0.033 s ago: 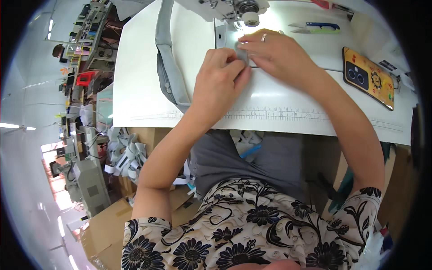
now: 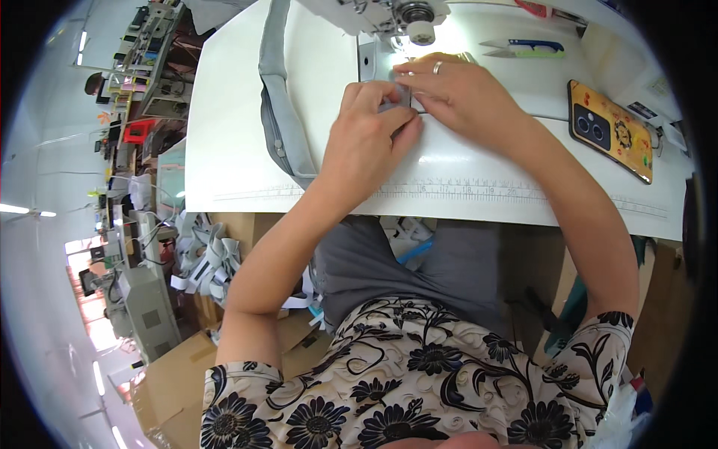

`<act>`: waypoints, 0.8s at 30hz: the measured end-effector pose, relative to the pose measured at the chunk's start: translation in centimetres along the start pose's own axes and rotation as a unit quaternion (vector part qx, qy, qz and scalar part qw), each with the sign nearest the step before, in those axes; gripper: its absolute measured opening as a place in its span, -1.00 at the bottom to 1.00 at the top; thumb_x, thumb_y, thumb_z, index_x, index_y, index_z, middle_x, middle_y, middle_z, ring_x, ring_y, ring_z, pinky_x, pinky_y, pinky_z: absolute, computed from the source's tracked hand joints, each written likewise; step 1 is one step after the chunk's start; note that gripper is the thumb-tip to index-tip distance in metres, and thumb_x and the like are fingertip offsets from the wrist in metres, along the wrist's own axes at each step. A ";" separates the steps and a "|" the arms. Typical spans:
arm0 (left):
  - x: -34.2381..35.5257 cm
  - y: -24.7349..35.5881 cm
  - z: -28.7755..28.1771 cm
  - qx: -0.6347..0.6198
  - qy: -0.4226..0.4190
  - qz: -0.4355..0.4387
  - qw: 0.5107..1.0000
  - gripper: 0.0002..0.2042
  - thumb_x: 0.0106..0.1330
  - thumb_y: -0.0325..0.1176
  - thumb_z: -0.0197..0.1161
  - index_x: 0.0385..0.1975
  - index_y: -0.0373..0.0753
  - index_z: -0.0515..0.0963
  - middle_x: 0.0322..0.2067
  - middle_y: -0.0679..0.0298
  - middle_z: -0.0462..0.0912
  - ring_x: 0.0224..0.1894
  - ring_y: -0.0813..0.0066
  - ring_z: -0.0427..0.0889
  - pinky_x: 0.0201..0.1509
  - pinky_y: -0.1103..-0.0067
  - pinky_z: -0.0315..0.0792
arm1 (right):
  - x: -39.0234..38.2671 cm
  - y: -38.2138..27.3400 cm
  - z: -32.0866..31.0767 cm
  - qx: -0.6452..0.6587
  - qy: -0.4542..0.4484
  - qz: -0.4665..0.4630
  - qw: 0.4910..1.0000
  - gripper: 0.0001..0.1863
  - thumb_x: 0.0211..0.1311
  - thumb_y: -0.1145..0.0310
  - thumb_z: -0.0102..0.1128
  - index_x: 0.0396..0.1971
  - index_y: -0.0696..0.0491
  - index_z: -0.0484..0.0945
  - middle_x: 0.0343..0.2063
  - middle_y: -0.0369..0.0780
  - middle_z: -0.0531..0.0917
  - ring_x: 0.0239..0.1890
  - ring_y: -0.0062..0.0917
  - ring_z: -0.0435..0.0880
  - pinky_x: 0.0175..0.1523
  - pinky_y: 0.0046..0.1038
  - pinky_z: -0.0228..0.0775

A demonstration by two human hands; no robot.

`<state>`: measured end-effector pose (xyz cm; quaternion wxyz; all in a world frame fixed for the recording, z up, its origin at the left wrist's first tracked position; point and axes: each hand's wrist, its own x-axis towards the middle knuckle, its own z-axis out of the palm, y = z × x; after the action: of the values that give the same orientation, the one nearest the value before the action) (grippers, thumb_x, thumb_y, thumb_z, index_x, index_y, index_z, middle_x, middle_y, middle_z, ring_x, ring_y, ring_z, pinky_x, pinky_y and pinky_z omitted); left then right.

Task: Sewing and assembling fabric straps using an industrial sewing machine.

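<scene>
Head view, top centre of frame. Both hands meet just below the sewing machine (image 2: 389,15) head.

L hand (image 2: 370,138): grip pinched on a small grey fabric piece (image 2: 402,101), fingers curled over its near edge. R hand (image 2: 460,93): fingers laid flat on the same piece from the right, pressing it to the white surface (image 2: 239,150); ring on one finger. So both grips closed on the piece, L pinching, R pressing. Piece mostly hidden under fingers; exact outline can't tell.

Key relation: the piece lies right at the fingertips of both hands, touching, and just below the machine's needle area. Needle itself not clear. Long axis of piece seems to run up-down in frame, toward the machine, but too covered to be sure. L hand sits lower-left of it, R hand to its right; both equally near.

Grey strap (image 2: 273,97), w/ zipper, runs from top of frame down left of L hand, curving under the wrist; apart from the piece as far as visible.

Counts:
- hands: 2
- fabric piece in grip: 1
- strap: 1
- thread snips (image 2: 523,49), upper right: 1
- phone (image 2: 609,129) in yellow case, right of frame: 1
- printed ruler scale (image 2: 479,188) along near edge of surface: 1
</scene>
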<state>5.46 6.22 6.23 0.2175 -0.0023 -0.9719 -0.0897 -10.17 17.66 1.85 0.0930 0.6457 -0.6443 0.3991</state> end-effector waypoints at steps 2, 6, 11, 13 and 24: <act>-0.1 -1.1 -0.5 -0.098 0.022 -0.067 0.993 -0.83 0.19 -0.33 0.30 -0.33 -0.28 0.67 -0.18 0.12 0.59 -0.25 0.37 0.61 -0.30 0.54 0.50 | 0.0 -0.6 0.0 -0.016 -0.015 0.002 1.000 -0.73 0.09 0.48 0.09 -0.17 0.09 0.61 -0.07 -0.21 0.64 -0.02 -0.32 0.59 0.05 -0.31 0.45; 0.3 -2.8 -2.2 -0.254 -0.079 -0.312 0.912 -0.68 0.22 -0.22 0.30 -0.16 -0.34 0.61 -0.40 0.14 0.66 -0.46 0.50 0.61 -0.41 0.57 0.48 | -0.7 -1.8 -0.4 -0.061 -0.025 0.006 0.998 -0.69 0.07 0.53 0.09 -0.13 0.14 0.59 -0.06 -0.13 0.64 0.06 -0.28 0.56 0.13 -0.29 0.40; 1.4 -2.7 -2.0 -0.268 -0.151 -0.321 0.896 -0.57 0.23 -0.17 0.31 -0.07 -0.43 0.50 -0.62 0.27 0.58 -0.63 0.63 0.50 -0.56 0.65 0.34 | -1.9 -3.0 -0.8 -0.020 -0.032 0.057 0.998 -0.66 0.07 0.54 0.08 -0.10 0.16 0.58 -0.08 -0.12 0.64 0.07 -0.28 0.55 0.15 -0.29 0.38; 1.4 -2.3 -1.4 -0.260 -0.152 -0.320 0.898 -0.56 0.25 -0.17 0.30 -0.05 -0.42 0.47 -0.65 0.34 0.53 -0.65 0.71 0.43 -0.64 0.70 0.24 | -2.0 -3.2 -0.8 -0.004 -0.028 0.069 0.997 -0.66 0.07 0.54 0.08 -0.10 0.16 0.58 -0.08 -0.12 0.64 0.07 -0.28 0.55 0.15 -0.30 0.38; 0.9 -1.3 -0.5 -0.210 -0.104 -0.293 0.927 -0.55 0.21 -0.19 0.30 -0.10 -0.46 0.43 -0.67 0.15 0.58 -0.64 0.36 0.57 -0.51 0.51 0.39 | -2.2 -3.5 -0.5 -0.098 -0.022 0.024 0.995 -0.73 0.05 0.53 0.13 -0.19 0.17 0.61 -0.16 -0.18 0.68 0.00 -0.37 0.59 0.10 -0.38 0.42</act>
<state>4.78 4.84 6.84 0.0738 0.2275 -0.9054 -0.3508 -6.85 20.19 2.21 0.1324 0.6266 -0.6972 0.3222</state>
